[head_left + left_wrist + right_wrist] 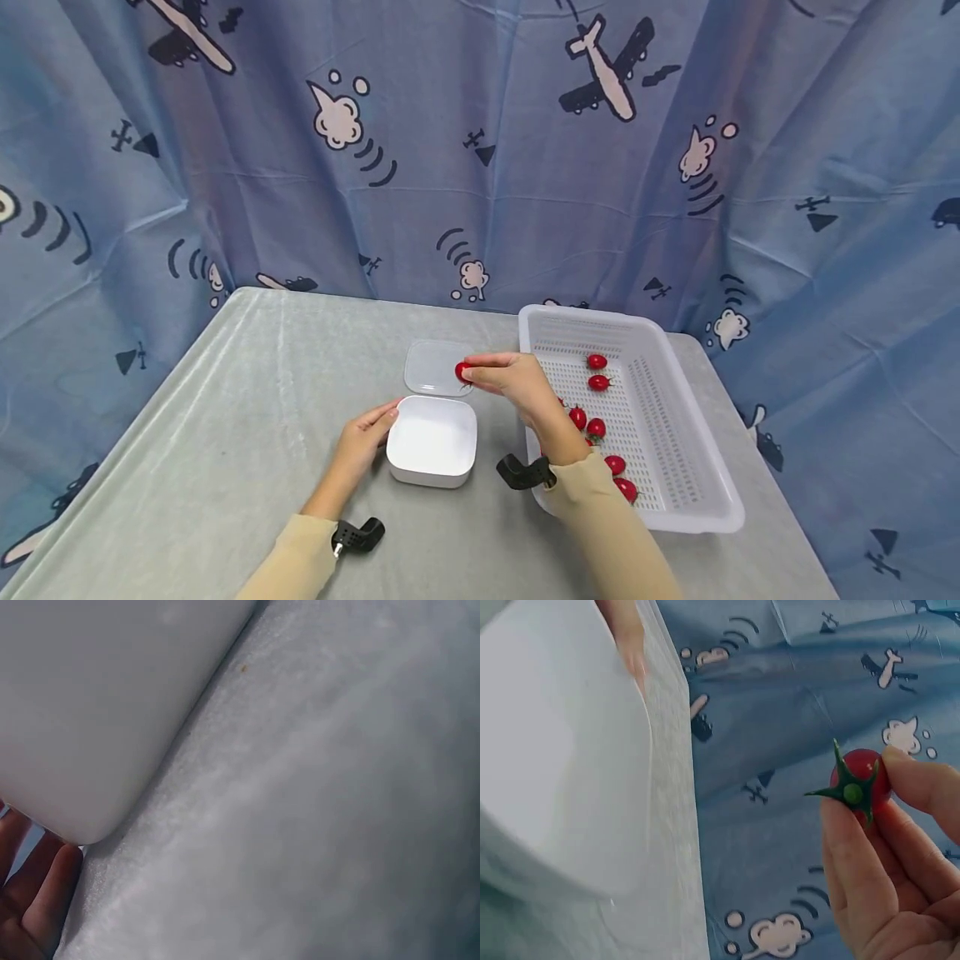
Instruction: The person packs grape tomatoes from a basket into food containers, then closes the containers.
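Pinching cherry tomato [462,372] in my right hand [521,387], between thumb and fingertips. My left hand [365,433], fingers extended, touches left side of white square container [429,477]. Clear lid [431,367] just beyond it; more cherry tomatoes [598,382] in perforated white basket [660,442], right.

Head view: high, farthest back, facing forward and down over surface [315,358] to curtain [450,108]. Left wrist view: very close on box [97,712] corner and surface. Right wrist view: close on tomato [870,769], curtain beyond. Head and right wrist share tomato, box, curtain.
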`<state>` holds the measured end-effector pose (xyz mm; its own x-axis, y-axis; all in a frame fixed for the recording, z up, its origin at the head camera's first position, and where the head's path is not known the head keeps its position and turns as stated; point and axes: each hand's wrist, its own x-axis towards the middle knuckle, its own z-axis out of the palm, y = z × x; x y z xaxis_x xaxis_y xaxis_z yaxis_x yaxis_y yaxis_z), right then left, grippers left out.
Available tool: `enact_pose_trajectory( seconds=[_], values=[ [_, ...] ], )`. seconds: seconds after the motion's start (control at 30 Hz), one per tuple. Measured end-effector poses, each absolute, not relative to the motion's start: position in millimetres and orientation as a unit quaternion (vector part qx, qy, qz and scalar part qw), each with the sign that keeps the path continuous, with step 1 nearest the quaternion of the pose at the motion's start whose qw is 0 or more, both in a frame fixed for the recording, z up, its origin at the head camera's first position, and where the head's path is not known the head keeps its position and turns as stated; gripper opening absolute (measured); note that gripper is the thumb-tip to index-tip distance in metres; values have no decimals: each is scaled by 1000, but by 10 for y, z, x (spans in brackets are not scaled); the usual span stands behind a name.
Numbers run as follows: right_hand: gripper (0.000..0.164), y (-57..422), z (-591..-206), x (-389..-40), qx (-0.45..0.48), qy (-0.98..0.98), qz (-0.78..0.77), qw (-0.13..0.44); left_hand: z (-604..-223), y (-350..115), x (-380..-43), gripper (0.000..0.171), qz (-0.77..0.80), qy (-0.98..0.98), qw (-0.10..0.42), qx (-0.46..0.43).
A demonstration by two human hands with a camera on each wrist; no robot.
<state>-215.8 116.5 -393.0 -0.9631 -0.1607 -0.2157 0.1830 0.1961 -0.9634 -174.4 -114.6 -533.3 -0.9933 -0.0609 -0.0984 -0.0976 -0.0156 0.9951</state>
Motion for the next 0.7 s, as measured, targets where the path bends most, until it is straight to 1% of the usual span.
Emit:
enact_pose_trajectory(
  seconds=[0.27,0.43,0.7],
  values=[
    [28,857,-3996,-2047,-20,765,-625,152,-5350,-1153,-1749,40,707,705,15,-61],
    [26,673,-4078,-2006,-47,792,-591,148,-5343,-1157,-1755,41,706,705,21,-66],
    [24,535,-4337,-1972,-20,822,-557,120,-5310,-1164,-1745,40,712,700,26,-54]
  ],
)
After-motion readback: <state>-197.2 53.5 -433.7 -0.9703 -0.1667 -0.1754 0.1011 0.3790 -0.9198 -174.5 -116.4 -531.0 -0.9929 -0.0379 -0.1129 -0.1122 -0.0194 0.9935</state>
